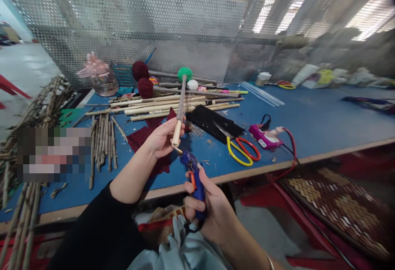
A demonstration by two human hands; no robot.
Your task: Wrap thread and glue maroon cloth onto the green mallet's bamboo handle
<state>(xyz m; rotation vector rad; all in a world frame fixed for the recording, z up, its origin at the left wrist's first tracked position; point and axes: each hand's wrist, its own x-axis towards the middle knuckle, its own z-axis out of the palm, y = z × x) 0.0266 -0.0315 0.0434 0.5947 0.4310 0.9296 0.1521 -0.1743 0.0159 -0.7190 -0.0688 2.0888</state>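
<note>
My left hand (163, 136) is closed around the pale wooden end of a stick (181, 101), whose shaft is wrapped in grey. At the far end of the stick shows a green ball (185, 74); I cannot tell for sure that it is fixed there. My right hand (212, 204) grips a blue glue gun (199, 183) with an orange trigger. Its metal nozzle points at the stick's near end, touching or very close to it. Under and beside my left hand lies dark red cloth (138, 138). To the right are black cloth (212, 122) and scissors (239, 148) with yellow and red handles.
Pale wooden sticks (166, 104) and dark red balls (145, 87) lie behind on the blue table (308, 122). Short twigs (103, 142) are at left, near a pink-lidded jar (100, 76). A purple power strip (265, 137) with a red cord sits near the front edge.
</note>
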